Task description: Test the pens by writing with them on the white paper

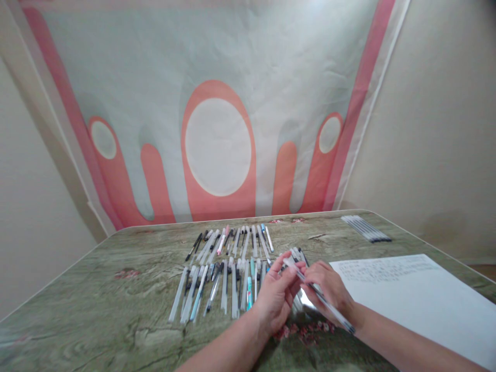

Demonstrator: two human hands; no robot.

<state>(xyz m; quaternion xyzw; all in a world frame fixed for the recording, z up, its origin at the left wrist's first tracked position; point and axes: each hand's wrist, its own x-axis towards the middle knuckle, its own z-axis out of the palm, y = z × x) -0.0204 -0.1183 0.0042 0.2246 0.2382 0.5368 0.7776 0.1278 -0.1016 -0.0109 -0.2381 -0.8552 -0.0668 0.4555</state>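
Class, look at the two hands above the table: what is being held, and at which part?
Both hands hold one pen. The left hand pinches its far tip; the right hand grips its middle, the near end sticking out past the wrist.

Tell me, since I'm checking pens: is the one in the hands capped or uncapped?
Cannot tell. The pen lies across the right hand, and the left hand pinches its upper end, hiding it.

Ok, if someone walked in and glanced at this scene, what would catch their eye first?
Probably the big wall hanging behind the table, pale with pink arches and white ovals. Next, the two rows of pens laid side by side on the green wood-grain table. In front of them, the left hand and right hand together hold one clear pen, with a white sheet to the right.
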